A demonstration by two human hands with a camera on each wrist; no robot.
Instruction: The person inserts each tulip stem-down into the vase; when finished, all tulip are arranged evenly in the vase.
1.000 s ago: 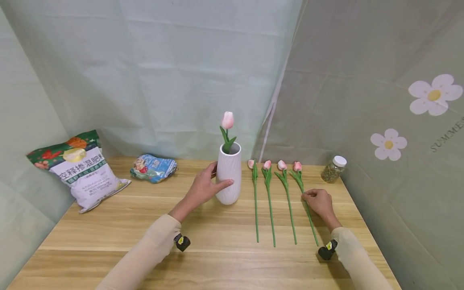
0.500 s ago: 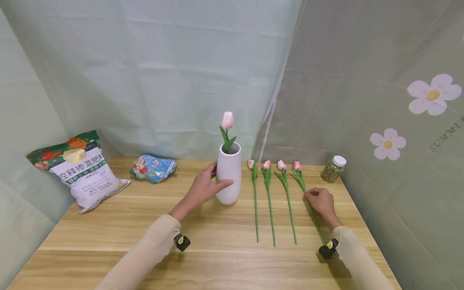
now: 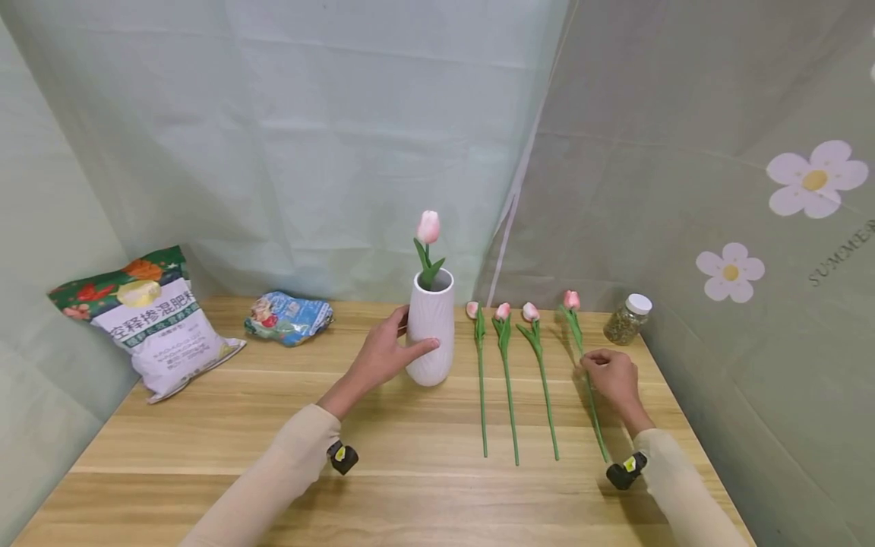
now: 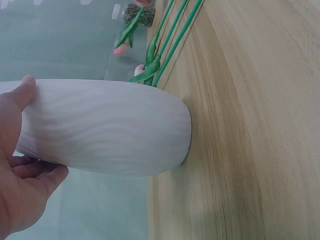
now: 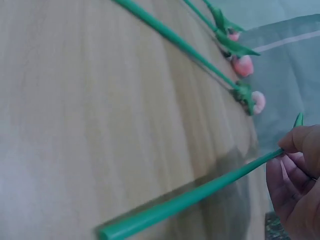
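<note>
A white ribbed vase [image 3: 432, 334] stands upright on the table with one pink tulip [image 3: 428, 228] in its mouth. My left hand [image 3: 383, 353] grips the vase's left side, thumb across the front; the left wrist view shows thumb and fingers on either side of the vase [image 4: 110, 127]. Between thumb and fingers, my right hand [image 3: 613, 377] pinches the green stem of the rightmost tulip [image 3: 572, 301]. In the right wrist view that stem [image 5: 195, 195] slants away from the table, its bloom out of sight. To its left lie three more tulips [image 3: 509, 372], side by side.
A clear jar with a white lid [image 3: 627, 319] stands at the table's back right. Far left leans a white and green fertilizer bag [image 3: 164, 327], with a crumpled blue packet [image 3: 290, 317] beside it. Cloth walls [image 3: 383, 152] close in the back and sides.
My right hand has shifted slightly right, and the rightmost tulip has come up off the table with it, its bloom moving up and right. The left hand and vase have stayed put.
</note>
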